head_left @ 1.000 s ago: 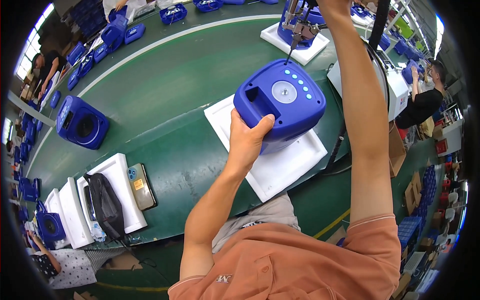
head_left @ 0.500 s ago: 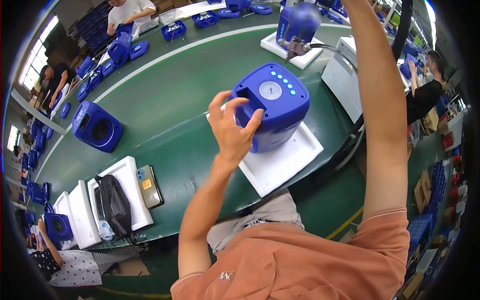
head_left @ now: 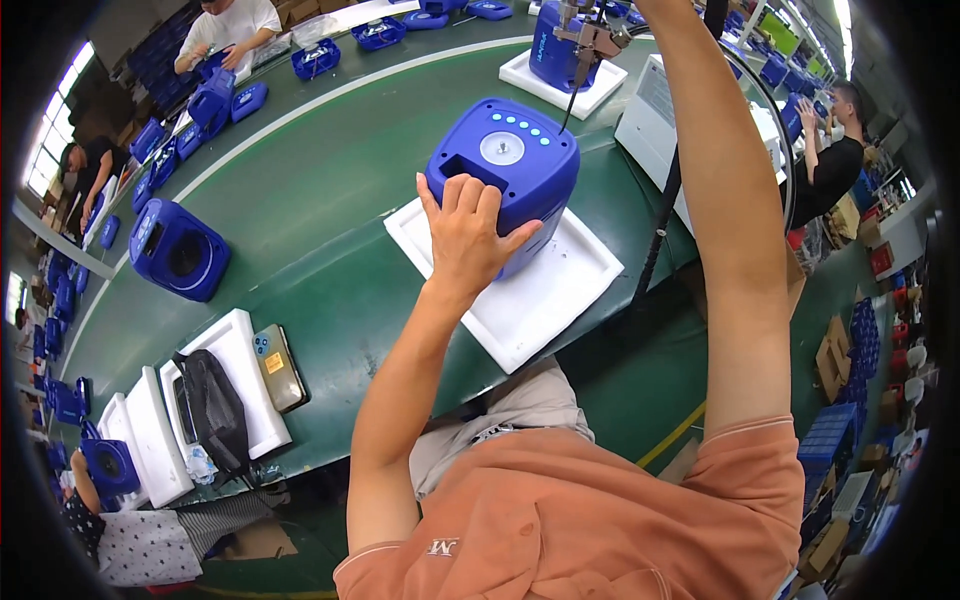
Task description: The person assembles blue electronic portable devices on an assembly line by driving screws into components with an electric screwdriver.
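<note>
A blue portable speaker housing (head_left: 535,170) stands upright near the middle, with a round silvery disc and several pale dots on its top. My left hand (head_left: 465,225) is closed on its near-left edge, fingers curled over into the handle recess, thumb along the near side. My right forearm (head_left: 735,190) reaches up past the top edge, so that hand is out of sight. A metal driver tool (head_left: 592,40) hangs beyond the housing, its long thin bit slanting down to the far right corner of the top. I cannot tell whether the tip touches.
Beneath the housing lies a white foam tray (head_left: 555,300). Another speaker (head_left: 560,60) stands on foam behind the driver, and one more (head_left: 180,250) sits at left. A black mesh bag (head_left: 215,410), a phone (head_left: 280,370) and a grey-white box (head_left: 655,135) are nearby. Co-workers sit around the bench.
My left hand has gone from spread fingers to a grip on the housing's handle edge. The driver's bit now points down at the far right corner. The whole view has shifted slightly.
</note>
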{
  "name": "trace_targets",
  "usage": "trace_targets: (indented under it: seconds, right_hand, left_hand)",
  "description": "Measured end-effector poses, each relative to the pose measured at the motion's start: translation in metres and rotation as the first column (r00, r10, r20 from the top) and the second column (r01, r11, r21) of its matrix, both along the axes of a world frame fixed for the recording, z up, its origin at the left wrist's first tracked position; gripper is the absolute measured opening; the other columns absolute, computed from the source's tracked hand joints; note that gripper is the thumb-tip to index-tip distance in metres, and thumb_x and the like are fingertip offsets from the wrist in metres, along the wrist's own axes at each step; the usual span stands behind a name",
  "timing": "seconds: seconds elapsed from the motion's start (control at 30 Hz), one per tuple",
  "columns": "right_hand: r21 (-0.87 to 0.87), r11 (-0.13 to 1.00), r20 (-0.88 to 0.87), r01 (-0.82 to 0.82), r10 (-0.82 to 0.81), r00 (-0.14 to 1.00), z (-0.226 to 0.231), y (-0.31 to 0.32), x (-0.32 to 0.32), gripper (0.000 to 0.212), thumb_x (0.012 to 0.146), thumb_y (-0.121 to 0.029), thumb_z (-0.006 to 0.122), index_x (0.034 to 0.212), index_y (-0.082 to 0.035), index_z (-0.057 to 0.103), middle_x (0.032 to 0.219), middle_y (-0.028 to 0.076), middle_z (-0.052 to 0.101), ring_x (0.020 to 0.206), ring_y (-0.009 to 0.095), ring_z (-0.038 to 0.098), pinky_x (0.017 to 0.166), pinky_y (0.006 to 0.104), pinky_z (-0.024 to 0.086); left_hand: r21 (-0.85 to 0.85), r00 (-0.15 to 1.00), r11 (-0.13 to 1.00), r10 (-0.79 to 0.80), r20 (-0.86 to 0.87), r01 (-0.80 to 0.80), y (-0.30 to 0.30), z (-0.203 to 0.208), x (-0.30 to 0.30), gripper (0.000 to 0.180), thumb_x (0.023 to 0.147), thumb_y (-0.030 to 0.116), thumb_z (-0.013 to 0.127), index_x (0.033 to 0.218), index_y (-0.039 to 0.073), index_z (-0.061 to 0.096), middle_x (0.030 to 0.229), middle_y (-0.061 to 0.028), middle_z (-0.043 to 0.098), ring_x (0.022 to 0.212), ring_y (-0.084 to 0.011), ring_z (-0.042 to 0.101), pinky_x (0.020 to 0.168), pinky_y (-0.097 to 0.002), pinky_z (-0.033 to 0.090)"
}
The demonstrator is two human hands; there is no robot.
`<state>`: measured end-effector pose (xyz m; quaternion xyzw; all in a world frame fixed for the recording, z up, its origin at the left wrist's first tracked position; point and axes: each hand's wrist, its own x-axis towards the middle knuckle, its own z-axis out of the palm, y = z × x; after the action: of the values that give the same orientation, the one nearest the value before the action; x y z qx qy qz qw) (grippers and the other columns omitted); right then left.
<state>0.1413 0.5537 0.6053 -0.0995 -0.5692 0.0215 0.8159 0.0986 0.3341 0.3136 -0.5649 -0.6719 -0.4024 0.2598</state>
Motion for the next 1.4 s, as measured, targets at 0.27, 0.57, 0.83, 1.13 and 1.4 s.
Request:
trace_targets:
  seconds: [0.27, 0.57, 0.83, 1.13, 1.4]
  right_hand:
    - [-0.781, 0.285, -0.033, -0.556, 0.870, 0.492, 0.012, -0.019, 0.050, 0.069, 0.101, -0.055, 0.057, 0.106, 0.014, 0.064, 0.081, 0.025, 0.070, 0.084, 0.035, 0.069, 0.084, 0.0459, 0.051]
    - [-0.305, 0.952, 0.216, -0.031, 0.101, 0.971, -0.032, -0.006, 0.005, 0.057, 0.100, -0.050, 0.064, 0.102, 0.007, 0.066, 0.065, 0.009, 0.062, 0.061, 0.019, 0.064, 0.064, 0.0350, 0.051]
    - [-0.080, 0.953, 0.217, -0.293, 0.303, 0.928, -0.057, 0.000, 0.002, 0.042, 0.104, -0.040, 0.062, 0.106, 0.002, 0.066, 0.064, 0.001, 0.058, 0.053, 0.010, 0.055, 0.050, 0.0282, 0.044]
    - [-0.310, 0.849, 0.020, -0.428, 0.456, 0.890, -0.017, -0.018, 0.004, 0.045, 0.101, -0.044, 0.064, 0.102, 0.000, 0.062, 0.067, 0.004, 0.063, 0.050, 0.013, 0.056, 0.044, 0.0307, 0.043]
    - [-0.446, 0.837, 0.353, -0.318, 0.491, 0.796, 0.037, 0.009, 0.012, 0.050, 0.099, -0.042, 0.059, 0.087, 0.005, 0.072, 0.077, 0.024, 0.070, 0.081, 0.043, 0.070, 0.077, 0.0491, 0.054]
  left_hand:
    - [-0.017, 1.000, 1.000, 0.000, 0.016, 0.000, -0.009, 0.000, -0.003, 0.052, 0.071, 0.044, 0.089, 0.091, 0.005, 0.060, 0.102, -0.0101, 0.057, 0.111, -0.0329, 0.055, 0.113, -0.0748, 0.023]
    - [-0.033, 0.999, 0.999, -0.027, 0.028, 0.028, -0.003, 0.000, 0.001, 0.051, 0.070, 0.041, 0.089, 0.091, 0.006, 0.060, 0.100, -0.0098, 0.056, 0.111, -0.0326, 0.055, 0.113, -0.0751, 0.023]
    - [-0.052, 1.000, 0.998, -0.032, -0.001, 0.031, 0.000, 0.009, 0.003, 0.052, 0.069, 0.042, 0.090, 0.090, 0.006, 0.060, 0.099, -0.0096, 0.057, 0.110, -0.0331, 0.056, 0.112, -0.0734, 0.025]
    - [-0.146, 0.997, 0.989, 0.020, -0.071, -0.030, -0.025, 0.012, -0.001, 0.053, 0.074, 0.048, 0.086, 0.090, 0.006, 0.059, 0.098, -0.0099, 0.057, 0.105, -0.0328, 0.057, 0.108, -0.0707, 0.033]
    - [-0.651, 0.993, 0.759, 0.055, 0.106, 0.027, -0.102, 0.041, -0.015, 0.050, 0.069, 0.043, 0.086, 0.097, 0.002, 0.076, 0.100, -0.0125, 0.074, 0.106, -0.0316, 0.062, 0.100, -0.0561, 0.046]
